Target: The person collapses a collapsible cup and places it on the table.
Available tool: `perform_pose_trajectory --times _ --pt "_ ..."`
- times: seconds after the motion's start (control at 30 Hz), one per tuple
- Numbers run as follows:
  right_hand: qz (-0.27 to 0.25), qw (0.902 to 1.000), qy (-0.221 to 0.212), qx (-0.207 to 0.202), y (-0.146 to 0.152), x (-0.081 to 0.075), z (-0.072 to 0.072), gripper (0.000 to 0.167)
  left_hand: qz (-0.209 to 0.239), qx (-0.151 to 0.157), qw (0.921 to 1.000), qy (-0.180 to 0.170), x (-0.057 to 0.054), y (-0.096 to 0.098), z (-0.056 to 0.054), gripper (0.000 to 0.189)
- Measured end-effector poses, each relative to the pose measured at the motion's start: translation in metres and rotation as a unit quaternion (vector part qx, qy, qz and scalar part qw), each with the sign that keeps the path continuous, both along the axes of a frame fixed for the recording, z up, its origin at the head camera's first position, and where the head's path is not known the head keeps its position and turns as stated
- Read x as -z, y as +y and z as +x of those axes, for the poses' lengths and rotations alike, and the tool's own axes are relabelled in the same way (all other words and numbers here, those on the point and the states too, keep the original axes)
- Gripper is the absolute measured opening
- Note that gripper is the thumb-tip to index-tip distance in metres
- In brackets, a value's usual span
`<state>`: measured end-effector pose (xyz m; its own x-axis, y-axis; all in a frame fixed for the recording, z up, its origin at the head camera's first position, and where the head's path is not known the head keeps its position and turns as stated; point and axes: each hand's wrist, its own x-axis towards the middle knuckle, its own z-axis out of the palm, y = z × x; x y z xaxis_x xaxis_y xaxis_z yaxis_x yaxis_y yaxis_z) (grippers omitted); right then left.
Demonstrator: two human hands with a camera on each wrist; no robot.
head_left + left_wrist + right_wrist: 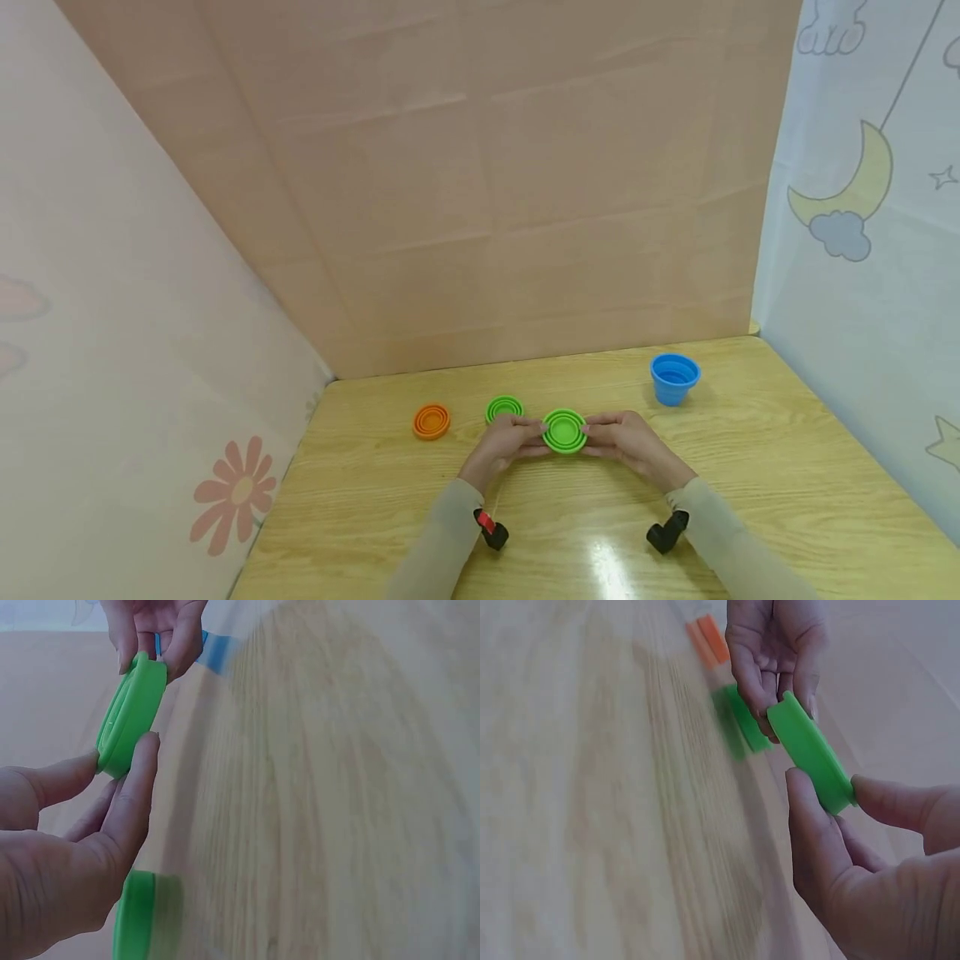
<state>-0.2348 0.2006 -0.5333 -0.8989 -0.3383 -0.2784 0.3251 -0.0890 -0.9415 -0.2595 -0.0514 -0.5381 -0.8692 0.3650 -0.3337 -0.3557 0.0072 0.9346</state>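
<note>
Between both hands is a green collapsible cup [564, 431], folded flat into rings and lifted off the table. My left hand [504, 443] pinches its left edge, thumb on the rim and fingers beneath. At the opposite edge my right hand [628, 442] pinches it the same way. In the left wrist view the flat cup [133, 716] is tilted, its thin side showing. A second green collapsed cup [504, 407] lies on the table just behind my left hand, partly covered by it. Left of that lies an orange collapsed cup [431, 422].
A blue cup [674, 378], expanded to full height, stands upright at the back right of the wooden table [360, 517]. A tan sheet [480, 208] hangs behind the table. Printed white panels [847, 333] rise along the left and right sides.
</note>
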Motion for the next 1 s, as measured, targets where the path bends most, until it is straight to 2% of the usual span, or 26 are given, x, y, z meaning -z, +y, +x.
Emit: perform_pose_trajectory --times 0.2,0.57,0.83,1.0 --pt "0.039 0.9991 0.004 0.016 0.011 0.006 -0.013 0.053 0.005 -0.02 0.9997 -0.014 0.004 0.017 -0.013 0.028" --pt "0.081 0.9955 0.001 0.049 0.027 0.0 -0.034 0.052 -0.033 -0.057 0.9978 0.013 -0.003 0.05 -0.033 0.023" --pt "0.115 0.9915 0.0 0.061 0.024 0.004 -0.044 0.05 -0.073 -0.083 0.9936 0.022 -0.005 0.056 -0.042 0.023" --pt "0.146 0.987 0.018 0.065 0.025 0.005 -0.048 0.047 -0.121 -0.093 0.9876 0.036 -0.008 0.064 -0.044 0.019"
